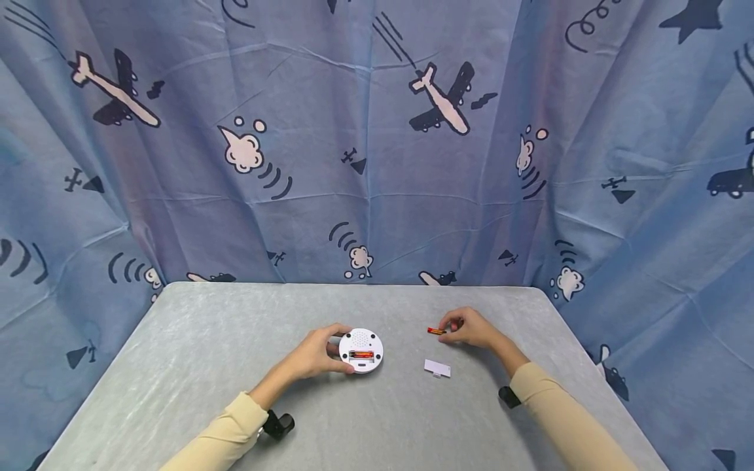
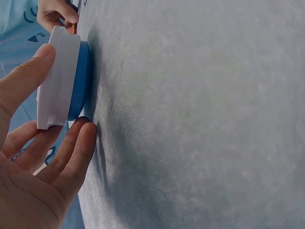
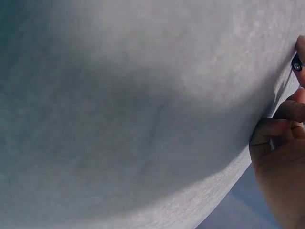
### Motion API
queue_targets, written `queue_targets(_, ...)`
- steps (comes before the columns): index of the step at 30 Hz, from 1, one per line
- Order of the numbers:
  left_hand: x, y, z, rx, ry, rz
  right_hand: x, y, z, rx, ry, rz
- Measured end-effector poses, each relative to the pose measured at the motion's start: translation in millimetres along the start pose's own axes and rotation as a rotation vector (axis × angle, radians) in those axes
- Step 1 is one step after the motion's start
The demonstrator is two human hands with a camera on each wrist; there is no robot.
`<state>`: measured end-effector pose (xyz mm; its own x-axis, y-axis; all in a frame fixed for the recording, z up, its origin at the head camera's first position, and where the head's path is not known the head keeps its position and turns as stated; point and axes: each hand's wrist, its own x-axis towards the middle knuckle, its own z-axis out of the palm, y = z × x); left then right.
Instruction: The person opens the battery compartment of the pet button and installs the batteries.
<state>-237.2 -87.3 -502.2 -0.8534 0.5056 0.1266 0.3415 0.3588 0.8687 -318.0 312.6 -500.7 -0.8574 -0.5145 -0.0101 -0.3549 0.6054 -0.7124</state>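
My left hand (image 1: 313, 354) grips a round white device (image 1: 360, 338) by its edge, thumb at the front and fingers behind. Its underside faces me, with small holes, dark feet and an uncovered compartment holding a red-and-black battery (image 1: 361, 355). The left wrist view shows the white shell (image 2: 58, 78) with a blue part (image 2: 81, 81) facing the table. To the right, my right hand (image 1: 473, 329) pinches another battery (image 1: 435, 331) close over the table. In the right wrist view, that battery's dark end (image 3: 297, 65) shows between the fingertips at the frame's edge.
A white battery cover (image 1: 437, 368) with a small tab lies on the grey table (image 1: 235, 320), just in front of my right hand. Behind the table's far edge hangs a blue curtain (image 1: 318, 150) printed with planes and clouds.
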Motion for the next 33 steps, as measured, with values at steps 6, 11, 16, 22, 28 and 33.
queue_targets(6,0.7,-1.8,0.5,-0.006,0.005,0.003,0.6,-2.4,0.4,0.007,-0.003,0.006)
queue_targets(11,1.0,-2.9,1.1,0.02,0.004,-0.006,-1.7,-0.8,0.1,0.002,0.011,0.0)
queue_targets(16,0.9,-3.4,0.3,0.005,0.002,-0.008,-3.6,-0.6,0.7,0.04,0.038,0.014)
queue_targets(22,0.5,-3.4,0.8,-0.012,0.004,-0.005,-5.6,-3.1,3.4,0.07,0.065,-0.03)
queue_targets(28,-0.3,-2.8,1.2,-0.016,0.002,-0.006,-7.0,-12.4,10.3,0.1,0.104,-0.07)
queue_targets(33,-1.0,-1.6,1.0,-0.005,0.0,-0.007,-8.9,-35.2,15.5,0.142,0.124,-0.08)
